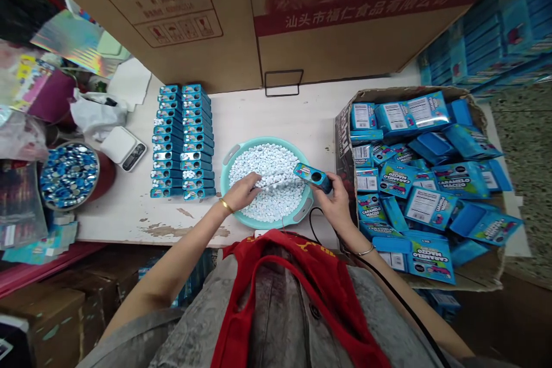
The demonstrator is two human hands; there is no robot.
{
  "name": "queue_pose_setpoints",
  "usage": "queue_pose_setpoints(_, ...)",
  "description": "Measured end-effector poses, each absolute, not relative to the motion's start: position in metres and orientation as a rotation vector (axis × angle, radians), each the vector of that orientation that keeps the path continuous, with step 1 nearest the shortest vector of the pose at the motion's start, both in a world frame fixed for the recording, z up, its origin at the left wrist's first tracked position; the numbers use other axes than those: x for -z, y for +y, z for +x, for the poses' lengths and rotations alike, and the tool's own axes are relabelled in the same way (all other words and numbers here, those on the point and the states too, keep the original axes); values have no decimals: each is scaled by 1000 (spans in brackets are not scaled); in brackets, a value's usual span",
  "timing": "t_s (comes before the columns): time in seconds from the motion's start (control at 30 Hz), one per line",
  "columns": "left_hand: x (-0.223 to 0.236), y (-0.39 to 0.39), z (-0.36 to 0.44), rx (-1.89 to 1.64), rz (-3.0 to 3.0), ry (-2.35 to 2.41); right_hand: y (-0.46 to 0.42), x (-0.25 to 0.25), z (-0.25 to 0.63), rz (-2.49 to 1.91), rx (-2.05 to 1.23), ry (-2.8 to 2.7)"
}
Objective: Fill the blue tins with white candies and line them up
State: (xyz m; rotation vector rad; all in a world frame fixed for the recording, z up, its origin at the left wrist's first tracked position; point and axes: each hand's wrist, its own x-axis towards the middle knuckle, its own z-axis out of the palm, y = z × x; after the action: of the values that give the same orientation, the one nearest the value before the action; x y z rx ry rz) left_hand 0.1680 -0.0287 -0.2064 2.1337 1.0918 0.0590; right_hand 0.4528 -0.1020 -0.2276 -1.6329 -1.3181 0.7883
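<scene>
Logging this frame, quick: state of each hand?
Left hand: curled over the pellets; whether it holds anything cannot be told.
Right hand: closed, holding a box.

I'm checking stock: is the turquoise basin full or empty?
Not empty: small white pellets spread across the turquoise basin, nearly out to its rim. How deep they lie, I cannot tell.

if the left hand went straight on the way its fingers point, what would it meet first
Probably the small white pellets in the round turquoise plastic basin, just ahead of the left hand; depth is unclear, so it might pass above them.
</scene>
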Motion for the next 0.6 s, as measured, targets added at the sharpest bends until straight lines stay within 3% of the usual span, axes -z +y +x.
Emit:
queue_pose_setpoints(0.13,148,-22,161,-75,2262,1023,-96,219,443,-1569,-776,-1500)
queue_pose_setpoints(0.27,103,-16,180,132,2401,988,-92,221,431,-1487,-791,-1587)
queue_pose_setpoints(0.43,65,-18,219,569,2522,1074,-94,227,421,-1437,-778,-1655)
queue_pose_setpoints(0.6,37,-33,248,668,2642,1120,-96,233,418,-1418,-803,-1624)
